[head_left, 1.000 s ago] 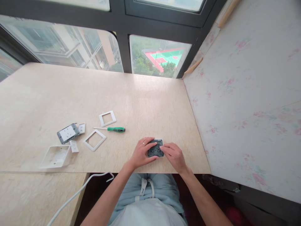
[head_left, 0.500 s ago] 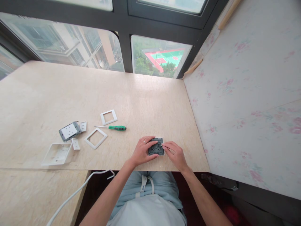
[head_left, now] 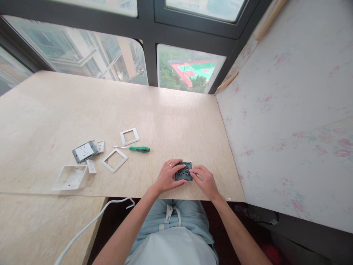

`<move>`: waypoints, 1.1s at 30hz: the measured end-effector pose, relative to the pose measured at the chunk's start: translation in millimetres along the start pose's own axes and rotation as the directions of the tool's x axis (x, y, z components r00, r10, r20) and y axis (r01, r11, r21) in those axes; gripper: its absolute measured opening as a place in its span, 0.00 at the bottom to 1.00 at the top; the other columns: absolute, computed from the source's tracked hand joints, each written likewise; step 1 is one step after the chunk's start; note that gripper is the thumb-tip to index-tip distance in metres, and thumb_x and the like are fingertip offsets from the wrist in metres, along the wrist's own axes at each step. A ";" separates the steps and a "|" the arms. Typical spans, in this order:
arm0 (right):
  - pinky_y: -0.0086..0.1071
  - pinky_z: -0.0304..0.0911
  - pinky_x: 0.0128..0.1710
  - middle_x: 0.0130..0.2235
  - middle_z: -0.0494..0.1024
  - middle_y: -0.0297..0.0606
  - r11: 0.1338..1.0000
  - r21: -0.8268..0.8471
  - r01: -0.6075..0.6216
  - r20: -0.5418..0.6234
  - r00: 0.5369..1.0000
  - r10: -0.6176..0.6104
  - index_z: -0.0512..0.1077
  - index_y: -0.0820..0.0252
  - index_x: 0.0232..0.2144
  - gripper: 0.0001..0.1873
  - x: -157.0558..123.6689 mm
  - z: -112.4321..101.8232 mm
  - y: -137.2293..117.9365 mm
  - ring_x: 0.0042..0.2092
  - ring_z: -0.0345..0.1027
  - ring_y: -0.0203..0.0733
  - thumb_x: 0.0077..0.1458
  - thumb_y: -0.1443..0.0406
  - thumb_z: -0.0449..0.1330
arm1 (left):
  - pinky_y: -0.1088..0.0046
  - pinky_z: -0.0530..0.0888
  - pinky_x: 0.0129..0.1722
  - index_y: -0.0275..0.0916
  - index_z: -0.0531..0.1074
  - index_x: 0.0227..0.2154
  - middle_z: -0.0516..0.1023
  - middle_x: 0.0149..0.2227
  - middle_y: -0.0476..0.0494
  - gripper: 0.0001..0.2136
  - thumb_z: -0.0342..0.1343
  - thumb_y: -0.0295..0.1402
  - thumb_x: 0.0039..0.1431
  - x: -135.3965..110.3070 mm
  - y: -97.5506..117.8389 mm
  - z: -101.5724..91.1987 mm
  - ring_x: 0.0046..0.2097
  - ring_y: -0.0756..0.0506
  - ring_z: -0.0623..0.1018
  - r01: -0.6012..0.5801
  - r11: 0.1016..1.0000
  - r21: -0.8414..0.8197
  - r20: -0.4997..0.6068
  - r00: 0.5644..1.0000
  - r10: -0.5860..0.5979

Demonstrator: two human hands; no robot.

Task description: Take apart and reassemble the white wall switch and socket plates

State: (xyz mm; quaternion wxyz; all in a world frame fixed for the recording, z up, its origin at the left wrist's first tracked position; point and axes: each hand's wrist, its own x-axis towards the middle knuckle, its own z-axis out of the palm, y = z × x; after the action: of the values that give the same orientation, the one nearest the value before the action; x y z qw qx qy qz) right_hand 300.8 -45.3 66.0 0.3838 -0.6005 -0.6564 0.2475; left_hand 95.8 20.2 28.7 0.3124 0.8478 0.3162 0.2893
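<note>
Dark grey plastic makes up the top of the small panel (head_left: pixel 184 174) I watch from far away; call it the middle of my clock, with twelve straight ahead. It is at the near part of the pale surface (head_left: pixel 171 121). The left hand (head_left: pixel 167 178), between eight and nine, holds it with fingers over the top side and thumb low down. The right hand (head_left: pixel 204 180), between three and four, has its fingertips pinched narrow at the panel's right side; I cannot tell if they have some tiny thing in them.

To do this well, I would hold the panel flat with the left hand and let the right fingers make small, slow pushes. A hard push might make it slip or snap a thin part.

A green screwdriver (head_left: pixel 139 149) lies near, at ten. Two white frames follow, one between nine and ten (head_left: pixel 119 164), one at ten (head_left: pixel 136 137). Well out, between nine and ten, is a socket plate (head_left: pixel 85 151), with an open white box (head_left: pixel 72 176) at nine. Farthest, at twelve, stands the dark window frame (head_left: pixel 190 33).
</note>
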 end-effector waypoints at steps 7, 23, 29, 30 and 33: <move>0.37 0.71 0.40 0.36 0.78 0.40 1.000 0.000 -0.006 -0.021 1.000 0.006 0.79 0.55 0.38 0.08 -1.1 -0.3 -2.0 0.39 0.73 0.42 0.61 0.66 0.59 | 0.53 0.64 0.60 0.45 0.69 0.55 0.68 0.61 0.38 0.27 0.62 0.49 0.55 -1.5 -1.2 0.7 0.61 0.37 0.69 -0.001 1.000 -0.005 -0.003 1.000 0.001; 0.37 0.69 0.41 0.40 0.80 0.42 0.971 0.140 -0.194 -0.120 0.970 0.211 0.78 0.57 0.41 0.13 -8.7 -5.3 7.5 0.41 0.73 0.44 0.60 0.58 0.59 | 0.53 0.63 0.62 0.46 0.56 0.65 0.67 0.62 0.36 0.39 0.62 0.51 0.54 -1.8 1.2 -1.0 0.63 0.36 0.67 0.017 1.000 -0.021 0.001 1.000 -0.017; 0.40 0.70 0.43 0.38 0.81 0.43 0.884 0.314 -0.345 -0.139 0.905 0.402 0.78 0.61 0.39 0.19 -18.6 3.8 29.0 0.40 0.74 0.45 0.56 0.52 0.62 | 0.49 0.60 0.65 0.45 0.48 0.68 0.53 0.69 0.31 0.51 0.65 0.58 0.45 -5.1 -0.7 0.5 0.68 0.33 0.57 0.027 0.996 -0.087 -0.034 0.999 -0.030; 0.41 0.71 0.42 0.37 0.81 0.43 0.880 0.322 -0.350 -0.157 0.897 0.414 0.78 0.62 0.39 0.20 -19.7 4.4 31.7 0.39 0.74 0.45 0.56 0.51 0.61 | 0.48 0.59 0.65 0.45 0.48 0.68 0.52 0.69 0.31 0.51 0.65 0.57 0.45 -5.8 -1.1 0.8 0.69 0.33 0.56 0.030 0.994 -0.108 -0.046 0.998 -0.035; 0.40 0.72 0.40 0.37 0.80 0.43 0.867 0.354 -0.351 -0.191 0.880 0.435 0.76 0.63 0.43 0.24 -21.5 5.1 36.6 0.38 0.74 0.44 0.56 0.49 0.60 | 0.47 0.57 0.66 0.45 0.46 0.68 0.51 0.70 0.31 0.49 0.64 0.55 0.49 -9.3 -1.2 0.5 0.70 0.34 0.54 0.055 0.982 -0.180 -0.122 0.990 -0.078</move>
State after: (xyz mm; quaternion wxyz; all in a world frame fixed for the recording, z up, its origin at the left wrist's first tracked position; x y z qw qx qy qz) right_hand 318.3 -59.8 29.9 0.4978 -0.6825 -0.4150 0.3380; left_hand 89.8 14.1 24.8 0.3746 0.7855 0.3371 0.3592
